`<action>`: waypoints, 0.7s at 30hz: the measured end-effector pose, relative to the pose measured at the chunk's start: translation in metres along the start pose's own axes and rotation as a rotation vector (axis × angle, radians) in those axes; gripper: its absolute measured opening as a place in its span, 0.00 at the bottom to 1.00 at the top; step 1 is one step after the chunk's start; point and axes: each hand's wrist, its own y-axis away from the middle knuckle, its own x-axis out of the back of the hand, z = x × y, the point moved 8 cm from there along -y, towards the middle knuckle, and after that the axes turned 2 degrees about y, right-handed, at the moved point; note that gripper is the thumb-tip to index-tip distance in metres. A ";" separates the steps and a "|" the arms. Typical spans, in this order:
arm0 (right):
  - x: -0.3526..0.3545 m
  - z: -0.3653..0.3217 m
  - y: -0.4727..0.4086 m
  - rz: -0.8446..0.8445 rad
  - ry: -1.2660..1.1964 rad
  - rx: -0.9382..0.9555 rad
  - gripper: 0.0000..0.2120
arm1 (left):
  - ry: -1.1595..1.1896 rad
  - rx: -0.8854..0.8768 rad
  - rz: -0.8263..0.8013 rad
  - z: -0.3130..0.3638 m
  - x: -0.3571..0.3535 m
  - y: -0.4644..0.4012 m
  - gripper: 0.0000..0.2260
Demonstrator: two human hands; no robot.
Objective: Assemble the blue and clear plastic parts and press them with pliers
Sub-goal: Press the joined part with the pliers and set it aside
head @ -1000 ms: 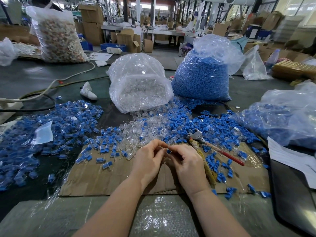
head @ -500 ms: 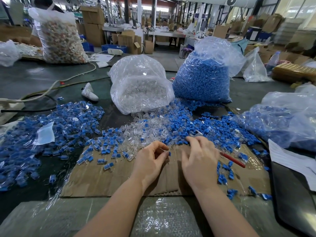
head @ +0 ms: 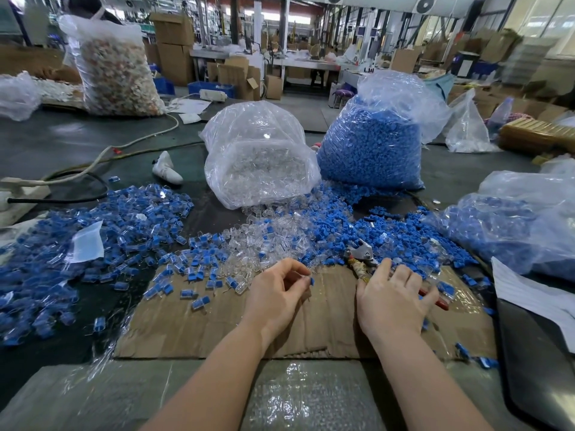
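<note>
Already the left hand [head: 277, 290] is pinching a joined blue-and-clear piece [head: 309, 279], still unpressed. At three o'clock, the right hand [head: 393, 293], fingers spread, is lying over the pliers [head: 361, 255]; heaps are waiting.

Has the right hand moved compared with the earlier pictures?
Yes. The right hand has left the left hand and moved right across the cardboard, onto the pliers.
</note>
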 end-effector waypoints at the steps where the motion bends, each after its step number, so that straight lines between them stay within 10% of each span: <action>1: 0.001 -0.002 0.001 0.012 0.018 0.016 0.28 | 0.015 0.004 0.004 0.000 0.000 0.000 0.06; 21: -0.006 -0.001 0.007 -0.045 -0.013 0.003 0.29 | 0.010 0.008 0.005 0.002 0.002 0.001 0.06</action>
